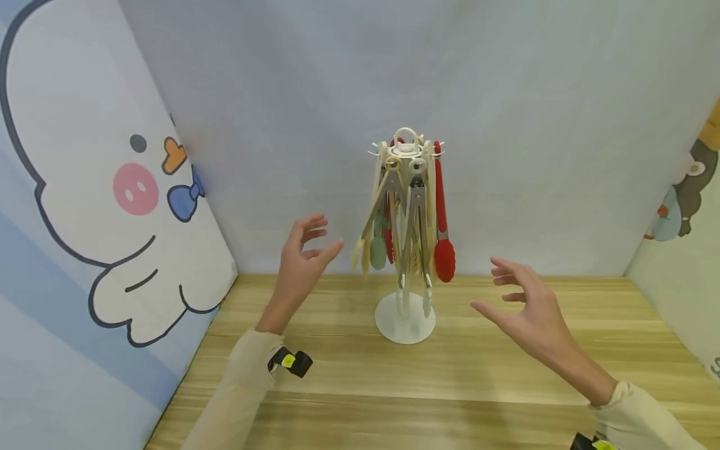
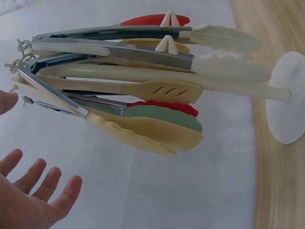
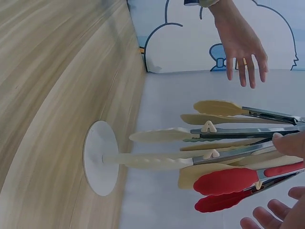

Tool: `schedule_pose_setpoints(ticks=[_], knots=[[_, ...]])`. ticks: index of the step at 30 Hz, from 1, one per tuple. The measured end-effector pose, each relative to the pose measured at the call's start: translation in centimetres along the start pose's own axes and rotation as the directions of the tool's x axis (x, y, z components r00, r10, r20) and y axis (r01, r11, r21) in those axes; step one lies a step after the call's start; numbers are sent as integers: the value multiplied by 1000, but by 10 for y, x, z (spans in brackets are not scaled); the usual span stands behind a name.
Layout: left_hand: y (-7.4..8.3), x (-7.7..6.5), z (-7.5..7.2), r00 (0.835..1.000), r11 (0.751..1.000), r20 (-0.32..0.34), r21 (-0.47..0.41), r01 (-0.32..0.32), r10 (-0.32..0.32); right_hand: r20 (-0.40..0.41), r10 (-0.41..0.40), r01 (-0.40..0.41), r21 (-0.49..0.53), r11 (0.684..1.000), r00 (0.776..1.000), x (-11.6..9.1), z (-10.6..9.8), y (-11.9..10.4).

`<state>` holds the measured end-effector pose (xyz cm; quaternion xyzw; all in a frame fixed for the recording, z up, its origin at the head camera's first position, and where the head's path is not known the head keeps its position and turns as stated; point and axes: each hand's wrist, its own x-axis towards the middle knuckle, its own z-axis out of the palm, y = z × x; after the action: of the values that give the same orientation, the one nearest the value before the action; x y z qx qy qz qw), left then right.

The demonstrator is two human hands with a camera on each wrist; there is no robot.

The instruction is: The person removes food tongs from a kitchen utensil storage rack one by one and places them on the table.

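Note:
A white utensil stand [image 1: 405, 331] rises from its round base on the table, with several kitchen utensils hanging from its hooks. At the front hang tongs with whitish tips [image 1: 417, 206]; tongs with red tips [image 1: 444, 261] are on the right. Pale yellow tongs [image 2: 138, 131], a slotted turner [image 2: 164, 91] and a green utensil head [image 1: 378, 253] hang toward the left. My left hand [image 1: 302, 265] is in the air left of the stand, fingers spread and empty. My right hand [image 1: 531, 312] is raised to the right, apart from the utensils, its fingers loosely bent and holding nothing.
The stand is on a wood-grain table [image 1: 337, 375], close to the pale back wall [image 1: 534, 137]. A cartoon-printed panel [image 1: 73, 112] borders the left side, and another printed panel [image 1: 675, 281] borders the right.

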<state>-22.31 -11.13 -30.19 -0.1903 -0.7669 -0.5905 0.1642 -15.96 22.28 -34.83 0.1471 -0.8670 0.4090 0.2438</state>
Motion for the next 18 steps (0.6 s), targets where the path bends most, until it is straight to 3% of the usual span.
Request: schedule_pose_setpoints(ticks=[9, 18], knots=[[15, 13, -4, 998, 998, -13, -8, -67, 67, 6, -25, 24, 53, 998, 1000, 7, 1, -10], [27, 24, -2, 997, 997, -13, -5, -76, 76, -4, -45, 45, 65, 997, 999, 17, 6, -19]])
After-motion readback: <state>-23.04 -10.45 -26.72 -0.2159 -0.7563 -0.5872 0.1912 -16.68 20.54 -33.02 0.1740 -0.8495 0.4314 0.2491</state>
